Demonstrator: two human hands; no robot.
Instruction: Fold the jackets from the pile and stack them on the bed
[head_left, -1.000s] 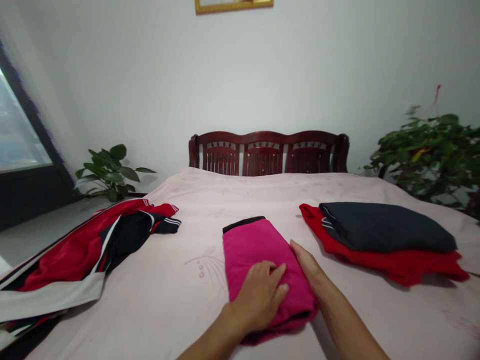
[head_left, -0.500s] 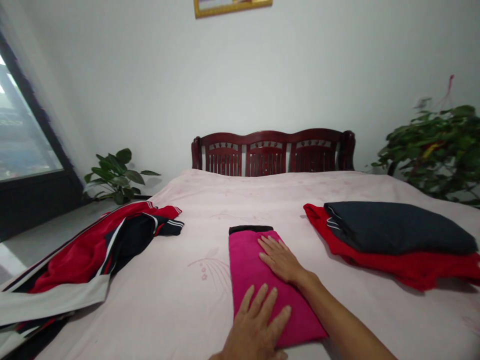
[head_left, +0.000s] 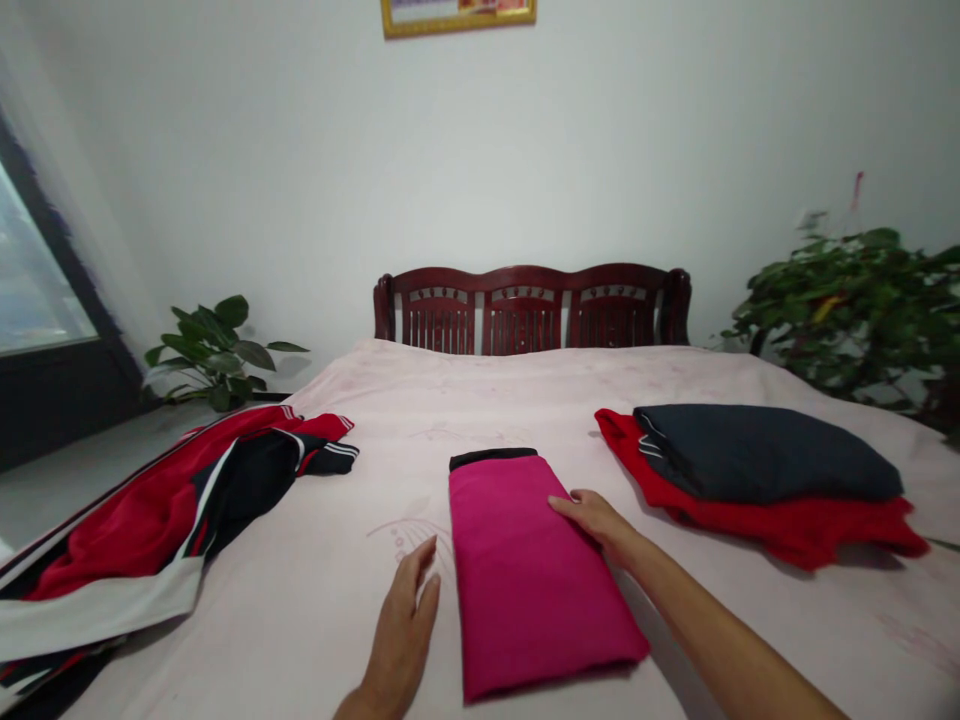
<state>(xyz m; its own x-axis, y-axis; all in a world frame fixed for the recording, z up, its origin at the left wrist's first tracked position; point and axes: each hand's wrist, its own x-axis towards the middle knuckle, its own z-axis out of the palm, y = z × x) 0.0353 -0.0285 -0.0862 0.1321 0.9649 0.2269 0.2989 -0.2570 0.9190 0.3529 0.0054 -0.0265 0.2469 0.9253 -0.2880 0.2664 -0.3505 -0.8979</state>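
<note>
A folded magenta garment point(head_left: 525, 570) with a black band at its far end lies flat in the middle of the pale pink bedsheet point(head_left: 525, 400). My left hand point(head_left: 401, 625) rests on the sheet along the garment's left edge, fingers straight and together, holding nothing. My right hand point(head_left: 592, 520) lies at the garment's right edge, fingers flat with their tips on the fabric.
A loose heap of red, black and white clothes point(head_left: 165, 510) hangs over the bed's left side. To the right, a folded dark garment point(head_left: 757, 455) sits on a folded red one point(head_left: 810, 530). A dark wooden headboard point(head_left: 529, 305) stands behind, potted plants point(head_left: 847, 310) at both sides.
Both hands have slid off the top of the magenta garment to its two side edges. The garment now lies flatter and smoother.
</note>
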